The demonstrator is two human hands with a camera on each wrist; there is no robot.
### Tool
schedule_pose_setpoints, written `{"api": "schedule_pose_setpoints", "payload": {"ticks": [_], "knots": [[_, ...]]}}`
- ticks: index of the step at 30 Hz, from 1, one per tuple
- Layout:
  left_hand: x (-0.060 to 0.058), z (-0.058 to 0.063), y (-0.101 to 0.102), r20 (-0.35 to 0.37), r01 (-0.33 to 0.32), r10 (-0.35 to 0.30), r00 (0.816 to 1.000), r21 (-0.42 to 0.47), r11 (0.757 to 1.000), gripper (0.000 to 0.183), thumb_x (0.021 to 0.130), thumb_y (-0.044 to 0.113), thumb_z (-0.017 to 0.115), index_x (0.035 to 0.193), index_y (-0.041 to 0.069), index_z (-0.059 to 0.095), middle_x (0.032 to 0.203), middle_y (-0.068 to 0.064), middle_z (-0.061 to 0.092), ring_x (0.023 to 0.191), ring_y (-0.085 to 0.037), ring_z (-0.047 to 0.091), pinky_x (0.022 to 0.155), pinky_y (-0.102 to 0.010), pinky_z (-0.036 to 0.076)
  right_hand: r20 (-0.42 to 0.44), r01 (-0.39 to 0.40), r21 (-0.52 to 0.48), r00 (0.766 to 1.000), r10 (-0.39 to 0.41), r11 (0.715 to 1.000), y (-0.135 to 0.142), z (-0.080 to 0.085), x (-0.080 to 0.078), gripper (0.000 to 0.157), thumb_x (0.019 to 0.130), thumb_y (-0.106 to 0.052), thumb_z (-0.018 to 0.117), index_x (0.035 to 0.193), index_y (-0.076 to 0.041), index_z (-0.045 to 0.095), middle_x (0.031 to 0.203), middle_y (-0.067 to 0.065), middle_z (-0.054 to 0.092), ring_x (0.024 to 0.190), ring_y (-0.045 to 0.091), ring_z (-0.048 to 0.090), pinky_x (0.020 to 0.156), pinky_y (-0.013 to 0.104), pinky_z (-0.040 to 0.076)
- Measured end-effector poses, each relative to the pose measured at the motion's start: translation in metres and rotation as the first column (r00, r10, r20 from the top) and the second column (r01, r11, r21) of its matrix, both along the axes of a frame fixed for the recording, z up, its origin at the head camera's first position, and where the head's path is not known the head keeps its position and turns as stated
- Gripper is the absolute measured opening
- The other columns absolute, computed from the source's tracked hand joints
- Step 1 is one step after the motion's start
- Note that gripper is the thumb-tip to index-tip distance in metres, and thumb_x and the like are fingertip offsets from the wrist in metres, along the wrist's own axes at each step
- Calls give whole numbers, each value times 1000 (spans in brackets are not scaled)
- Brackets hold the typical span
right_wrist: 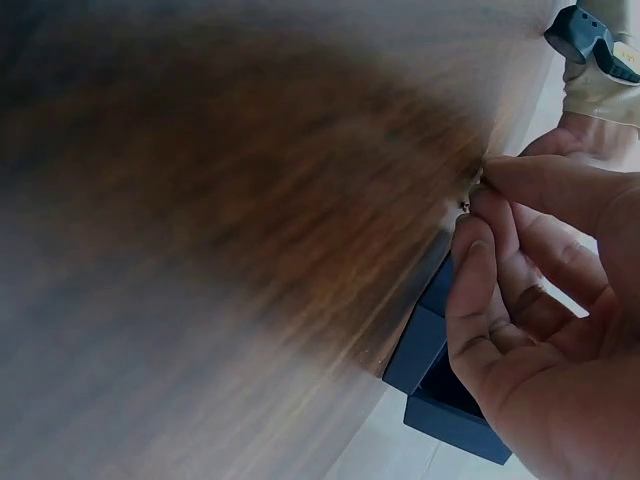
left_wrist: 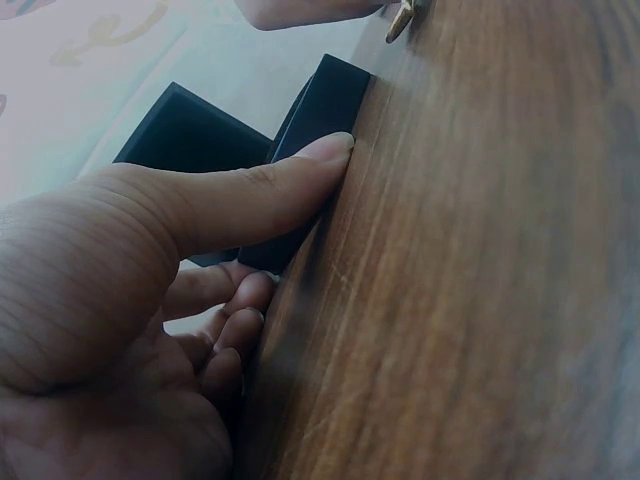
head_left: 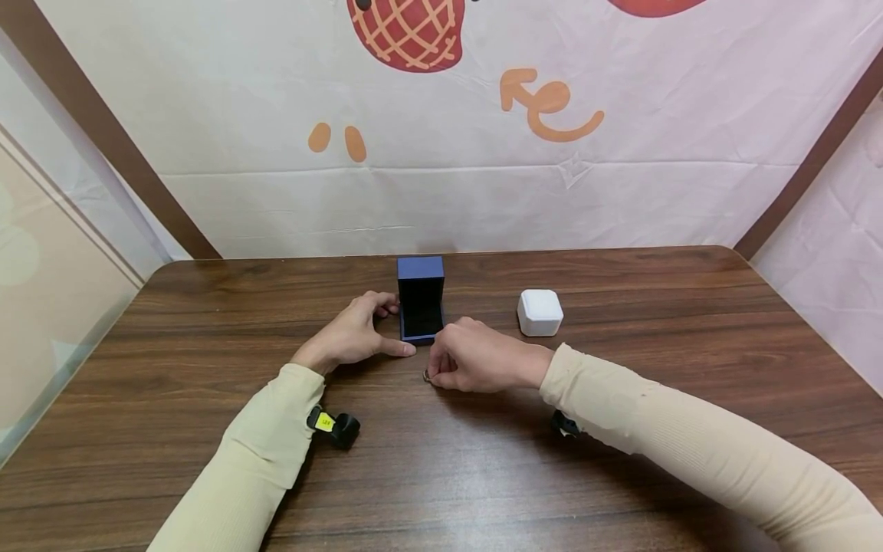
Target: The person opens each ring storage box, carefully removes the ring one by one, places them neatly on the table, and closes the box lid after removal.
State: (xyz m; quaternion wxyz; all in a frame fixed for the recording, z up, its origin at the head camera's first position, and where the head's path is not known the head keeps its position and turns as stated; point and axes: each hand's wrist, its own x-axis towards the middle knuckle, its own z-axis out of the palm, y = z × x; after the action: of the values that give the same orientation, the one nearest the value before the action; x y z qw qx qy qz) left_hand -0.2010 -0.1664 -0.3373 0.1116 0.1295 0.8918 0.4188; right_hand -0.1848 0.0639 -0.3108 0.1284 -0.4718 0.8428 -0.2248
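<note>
A blue box (head_left: pixel 421 267) with a black inside stands on the table with its lid raised. My left hand (head_left: pixel 354 331) holds it at the near left corner, the thumb (left_wrist: pixel 310 165) along its front and the fingers curled at its left side. Just in front of the box, my right hand (head_left: pixel 483 358) pinches a small ring (head_left: pixel 427 376) between thumb and fingertips, low over the table. In the left wrist view the ring (left_wrist: pixel 400 20) looks gold-coloured. Most of it is hidden by the fingers in the right wrist view.
To the right of the box stands a small white box (head_left: pixel 540 313) with rounded corners, its lid down. The brown wooden table (head_left: pixel 386 491) ends at a white printed curtain (head_left: pixel 276 207) behind. Black wrist cameras (head_left: pixel 343 431) hang under the sleeves.
</note>
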Motion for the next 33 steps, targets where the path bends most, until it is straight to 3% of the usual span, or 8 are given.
{"api": "schedule_pose_setpoints", "payload": {"ticks": [10, 18, 26, 33], "knots": [[0, -1, -1, -4, 5, -5, 1000, 1, 1000, 81, 78, 22, 90, 141, -8, 48, 133, -21, 50, 125, -37, 42, 109, -52, 33, 24, 8, -26, 1000, -7, 1000, 2, 1, 0, 8, 89, -7, 77, 84, -13, 78, 76, -12, 68, 68, -4, 61, 67, 18, 51], [0, -2, 0, -19, 1, -1, 1000, 0, 1000, 82, 77, 22, 91, 140, -9, 49, 132, -21, 51, 124, -37, 42, 110, -52, 33, 76, 135, -88, 989, -128, 987, 10, 3, -13, 3, 86, -15, 81, 86, -13, 79, 73, -13, 69, 67, 0, 64, 66, 21, 53], [-1, -3, 0, -28, -11, 11, 1000, 2, 1000, 78, 75, 21, 92, 137, -7, 53, 129, -20, 52, 123, -36, 43, 109, -51, 32, 168, 311, -166, 944, -283, 936, 21, 13, -37, 16, 83, -22, 86, 90, -11, 78, 77, -6, 72, 74, 11, 67, 70, 27, 54], [0, -2, 0, -28, -3, 3, 1000, 4, 1000, 75, 76, 19, 92, 135, -7, 54, 128, -20, 52, 122, -36, 43, 108, -51, 33, 263, 444, -187, 882, -391, 876, 25, 23, -54, 38, 83, -28, 85, 110, -3, 74, 95, 2, 72, 89, 17, 66, 81, 32, 54]]}}
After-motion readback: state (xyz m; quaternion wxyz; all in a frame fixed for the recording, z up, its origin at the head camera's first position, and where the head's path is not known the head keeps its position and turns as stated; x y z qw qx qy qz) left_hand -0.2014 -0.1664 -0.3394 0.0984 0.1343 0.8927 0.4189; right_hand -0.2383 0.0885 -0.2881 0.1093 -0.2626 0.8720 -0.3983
